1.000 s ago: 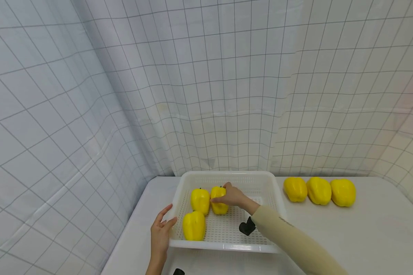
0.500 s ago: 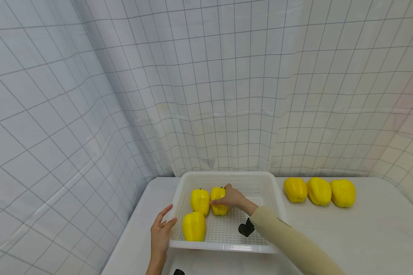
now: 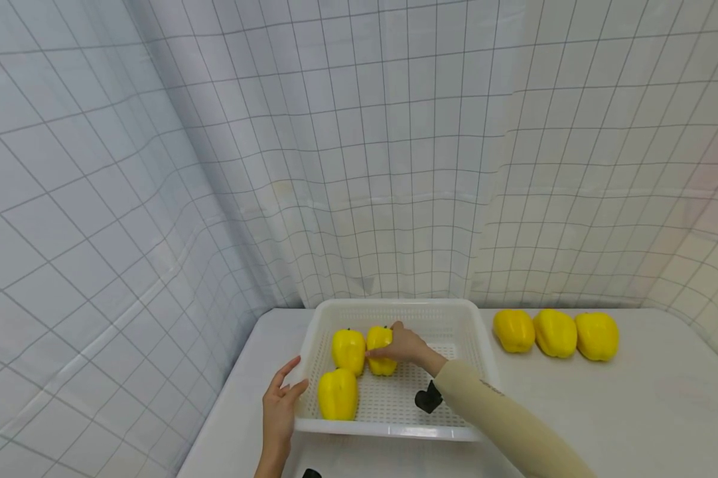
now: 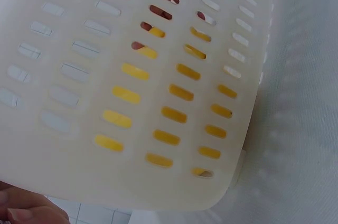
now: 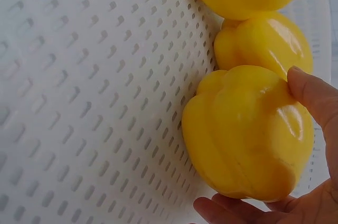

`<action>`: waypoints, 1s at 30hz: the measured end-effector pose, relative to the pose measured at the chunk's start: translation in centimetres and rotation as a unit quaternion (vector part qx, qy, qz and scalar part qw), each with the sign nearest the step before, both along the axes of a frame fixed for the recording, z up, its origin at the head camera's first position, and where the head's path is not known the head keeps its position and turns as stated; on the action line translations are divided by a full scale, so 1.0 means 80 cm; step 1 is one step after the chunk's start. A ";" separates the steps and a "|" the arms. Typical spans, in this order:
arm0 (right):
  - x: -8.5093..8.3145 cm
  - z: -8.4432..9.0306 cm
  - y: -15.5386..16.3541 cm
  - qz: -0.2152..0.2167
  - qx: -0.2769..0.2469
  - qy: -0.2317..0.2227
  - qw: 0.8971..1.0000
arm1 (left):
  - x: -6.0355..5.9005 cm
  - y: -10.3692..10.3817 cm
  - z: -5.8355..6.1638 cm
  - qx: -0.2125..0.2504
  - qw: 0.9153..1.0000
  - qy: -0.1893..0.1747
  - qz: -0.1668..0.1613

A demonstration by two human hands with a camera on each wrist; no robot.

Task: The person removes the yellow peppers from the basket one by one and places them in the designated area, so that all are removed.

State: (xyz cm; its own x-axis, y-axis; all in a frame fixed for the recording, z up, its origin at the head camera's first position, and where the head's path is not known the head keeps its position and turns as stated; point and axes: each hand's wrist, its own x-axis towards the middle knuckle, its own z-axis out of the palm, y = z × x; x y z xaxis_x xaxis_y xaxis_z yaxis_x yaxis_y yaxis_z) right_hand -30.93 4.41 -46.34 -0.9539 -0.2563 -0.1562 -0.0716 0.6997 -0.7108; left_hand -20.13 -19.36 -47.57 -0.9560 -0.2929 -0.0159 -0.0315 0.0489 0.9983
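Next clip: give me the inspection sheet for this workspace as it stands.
Surface: white table, bare areas showing.
Job's things: white perforated plastic basket holds three yellow bell peppers; three more yellow peppers stand in a row on the table to its right.
Clutter: nothing seen.
Hands: right hand grips the rear pepper in the basket; left hand touches the basket's left rim, fingers relaxed.
Cables: nothing seen.
Surroundings: white grid-patterned curtain behind and left.

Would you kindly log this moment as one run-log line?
right hand: holds pepper in basket | left hand: on basket rim | three peppers on table
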 end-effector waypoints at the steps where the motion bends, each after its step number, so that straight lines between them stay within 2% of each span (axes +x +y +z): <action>1: 0.000 -0.001 0.000 0.000 -0.001 0.001 1.000 | 0.000 0.000 0.000 0.000 1.000 -0.001 0.001; 9: 0.003 0.002 0.003 0.002 0.001 0.011 1.000 | -0.001 0.000 0.000 -0.008 1.000 -0.002 0.003; 30: 0.009 0.005 0.015 -0.015 -0.003 -0.013 1.000 | 0.000 0.002 0.001 -0.014 1.000 -0.006 0.007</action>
State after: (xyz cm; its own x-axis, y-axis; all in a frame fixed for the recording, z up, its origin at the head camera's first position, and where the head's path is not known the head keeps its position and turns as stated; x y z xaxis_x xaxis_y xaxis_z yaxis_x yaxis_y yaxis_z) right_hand -30.21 5.62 -45.92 -0.9566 -0.2293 -0.1799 -0.0321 0.6964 -0.7169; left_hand -20.12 -19.22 -47.47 -0.9516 -0.3069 -0.0177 -0.0434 0.0772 0.9961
